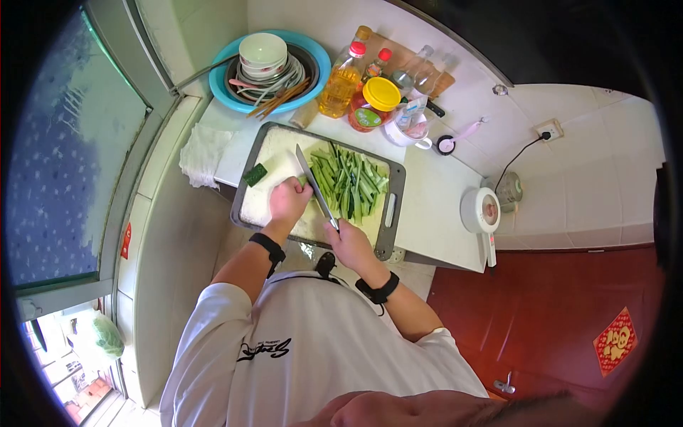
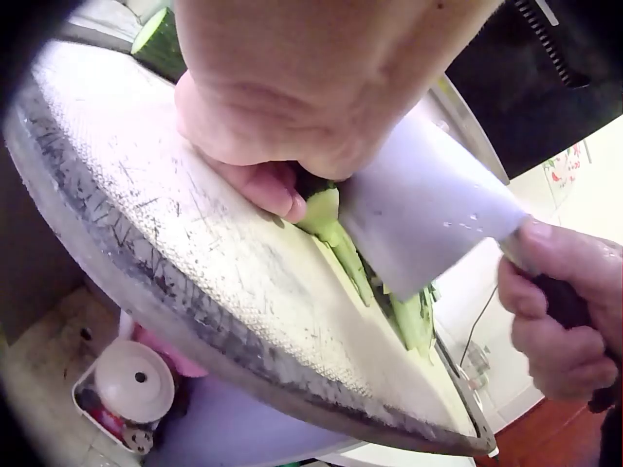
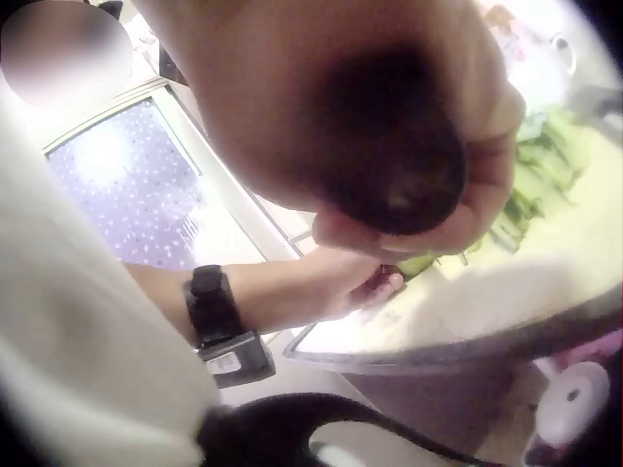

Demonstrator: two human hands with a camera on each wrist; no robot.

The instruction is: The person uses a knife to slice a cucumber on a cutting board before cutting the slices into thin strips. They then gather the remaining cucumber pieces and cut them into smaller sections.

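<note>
The right hand grips the dark handle of a broad-bladed knife, whose blade stands on edge against the cucumber piece. Curled fingers of the left hand hold that cucumber piece down on the cutting board, just left of the blade. A pile of cut cucumber strips lies to the right of the knife. Another cucumber chunk with dark green skin rests on the board's left part. In the right wrist view the handle's dark end hides most of the blade.
Behind the board stand a blue basin with bowls, an oil bottle, a yellow-lidded jar and a white cup. A white cloth hangs at the counter's left edge; a white pot sits far right.
</note>
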